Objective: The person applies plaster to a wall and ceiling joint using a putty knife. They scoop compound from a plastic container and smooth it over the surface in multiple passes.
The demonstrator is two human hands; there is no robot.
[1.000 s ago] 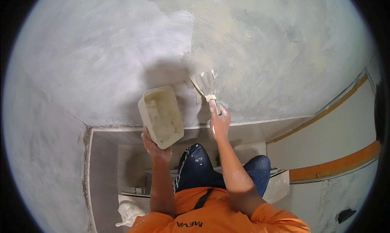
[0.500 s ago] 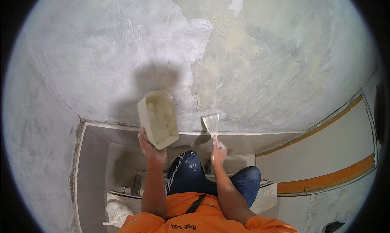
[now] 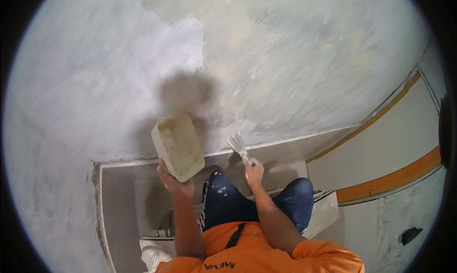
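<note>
A cream rectangular tub (image 3: 192, 170) is tilted in my left hand (image 3: 177, 181), which grips its lower end. Pale smears of filler coat the inside of the tub. My right hand (image 3: 253, 172) is closed around the handle of a putty knife (image 3: 235, 142). The knife's wide, whitish blade points up and to the left, just right of the tub. In front is a plastered wall (image 3: 276, 77), with a bright white coat on the left and a grey-beige patchy area on the right. Whether the blade touches the wall, I cannot tell.
Grey tiles with a pale edge (image 3: 116, 192) run along the foot of the wall. At the right stands a white panel (image 3: 381, 139) with an orange-brown strip (image 3: 404, 179). A white bag (image 3: 154, 257) lies at lower left. A dark hole (image 3: 410, 236) marks the right wall.
The whole view has turned, so wall and panel sit differently. My right hand has brought the putty knife closer to the tub, its blade now leaning more to the left. Both grips stay.
</note>
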